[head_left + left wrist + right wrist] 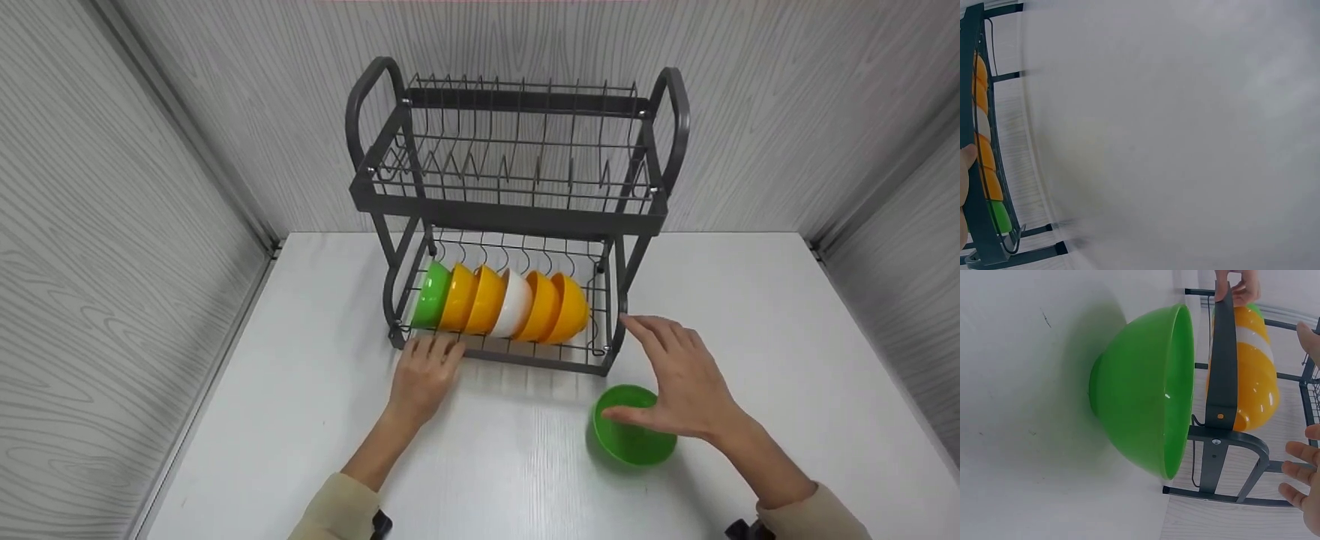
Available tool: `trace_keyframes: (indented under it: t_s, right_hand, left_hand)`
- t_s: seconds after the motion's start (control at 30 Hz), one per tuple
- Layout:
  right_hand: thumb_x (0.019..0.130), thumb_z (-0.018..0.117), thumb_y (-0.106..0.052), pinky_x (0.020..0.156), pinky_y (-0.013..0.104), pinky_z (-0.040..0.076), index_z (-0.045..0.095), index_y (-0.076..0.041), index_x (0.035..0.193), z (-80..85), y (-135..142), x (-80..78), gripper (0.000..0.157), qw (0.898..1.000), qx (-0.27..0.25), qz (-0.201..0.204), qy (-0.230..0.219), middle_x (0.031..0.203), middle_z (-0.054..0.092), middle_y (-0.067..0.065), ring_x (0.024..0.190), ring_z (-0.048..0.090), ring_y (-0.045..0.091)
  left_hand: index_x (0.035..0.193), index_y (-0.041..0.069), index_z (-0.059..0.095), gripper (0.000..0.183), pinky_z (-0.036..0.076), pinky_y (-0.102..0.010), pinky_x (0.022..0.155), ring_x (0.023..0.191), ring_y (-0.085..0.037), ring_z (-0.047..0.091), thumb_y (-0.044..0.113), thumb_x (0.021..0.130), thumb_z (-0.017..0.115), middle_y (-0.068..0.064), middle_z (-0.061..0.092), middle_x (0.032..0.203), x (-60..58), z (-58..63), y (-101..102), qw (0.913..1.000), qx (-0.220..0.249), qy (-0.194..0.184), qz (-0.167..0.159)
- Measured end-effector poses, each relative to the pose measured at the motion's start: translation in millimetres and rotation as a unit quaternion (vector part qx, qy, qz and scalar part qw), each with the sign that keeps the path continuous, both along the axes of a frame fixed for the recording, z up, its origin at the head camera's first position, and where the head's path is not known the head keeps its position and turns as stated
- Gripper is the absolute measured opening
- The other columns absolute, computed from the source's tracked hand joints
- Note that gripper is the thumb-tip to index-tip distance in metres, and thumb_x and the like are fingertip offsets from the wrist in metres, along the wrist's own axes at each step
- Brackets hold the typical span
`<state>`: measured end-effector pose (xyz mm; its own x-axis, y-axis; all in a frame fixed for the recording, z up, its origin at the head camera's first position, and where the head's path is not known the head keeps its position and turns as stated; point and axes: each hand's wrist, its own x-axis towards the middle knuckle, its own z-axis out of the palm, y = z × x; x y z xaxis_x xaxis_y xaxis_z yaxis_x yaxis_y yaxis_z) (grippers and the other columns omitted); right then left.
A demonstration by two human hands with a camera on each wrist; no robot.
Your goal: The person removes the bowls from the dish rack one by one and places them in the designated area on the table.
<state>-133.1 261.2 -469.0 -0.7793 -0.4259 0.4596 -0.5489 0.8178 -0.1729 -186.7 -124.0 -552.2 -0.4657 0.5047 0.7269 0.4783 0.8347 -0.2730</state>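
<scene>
A dark two-tier dish rack stands at the back of the white table. My left hand grips the left part of its lower front rail, thumb on one side and fingers on the other in the right wrist view. On the lower tier a row of bowls leans on edge: a green bowl, a white bowl and several orange bowls. A larger green bowl sits upright on the table, front right of the rack. Over it hovers my right hand, thumb and fingers spread wide, holding nothing.
The rack's upper tier has wire dividers and holds no dishes. Curved handles rise at both its ends. Grey wood-grain panels enclose the white table at the back and both sides.
</scene>
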Motion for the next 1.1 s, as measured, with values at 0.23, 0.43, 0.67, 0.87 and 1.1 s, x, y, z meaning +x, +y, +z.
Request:
trace_keyframes:
  t_s: [0.23,0.43,0.67,0.87,1.1]
  right_hand:
    - [0.064,0.078,-0.083,0.101,0.057,0.046,0.046,-0.01,0.156,3.2,-10,-5.1,0.121,1.0,0.013,0.008,0.021,0.144,0.058,0.016,0.126,0.058,0.038]
    - [0.068,0.073,-0.086,0.1,0.057,0.047,0.049,-0.008,0.154,5.5,-17,-12.4,0.118,0.999,0.022,0.009,0.035,0.145,0.058,0.016,0.127,0.058,0.038]
    - [0.072,0.067,-0.088,0.103,0.059,0.047,0.048,-0.01,0.154,9.2,-24,-21.6,0.114,0.997,0.056,0.003,0.053,0.145,0.059,0.014,0.126,0.061,0.038]
    - [0.07,0.076,-0.08,0.104,0.057,0.048,0.049,-0.01,0.154,11.5,-31,-30.8,0.112,0.997,0.072,-0.003,0.041,0.146,0.059,0.013,0.128,0.06,0.037]
    - [0.073,0.077,-0.077,0.106,0.056,0.049,0.045,-0.011,0.156,12.4,-35,-42.9,0.111,0.996,0.082,0.007,0.036,0.145,0.059,0.015,0.129,0.057,0.04]
  left_hand:
    - [0.104,0.012,0.076,0.026,0.062,-0.04,0.078,0.09,-0.028,0.066,0.003,0.082,0.085,-0.008,0.073,0.102,2.0,1.0,0,0.9999,-0.007,-0.007,0.0]
    - [0.104,0.012,0.076,0.024,0.061,-0.039,0.077,0.089,-0.027,0.066,0.004,0.083,0.085,-0.007,0.072,0.101,2.0,3.0,1,0.9999,0.001,-0.01,0.005]
    - [0.103,0.012,0.076,0.024,0.061,-0.039,0.076,0.089,-0.027,0.066,0.003,0.083,0.085,-0.006,0.072,0.1,2.0,3.0,3,0.9999,0.007,-0.007,0.005]
    - [0.105,0.012,0.076,0.024,0.062,-0.041,0.079,0.09,-0.028,0.066,0.003,0.084,0.084,-0.007,0.073,0.101,3.3,3.2,2,0.9998,0.002,-0.016,0.008]
    - [0.105,0.012,0.077,0.024,0.062,-0.041,0.079,0.091,-0.028,0.067,0.005,0.084,0.085,-0.008,0.073,0.101,3.5,3.4,2,0.9997,-0.001,-0.02,0.011]
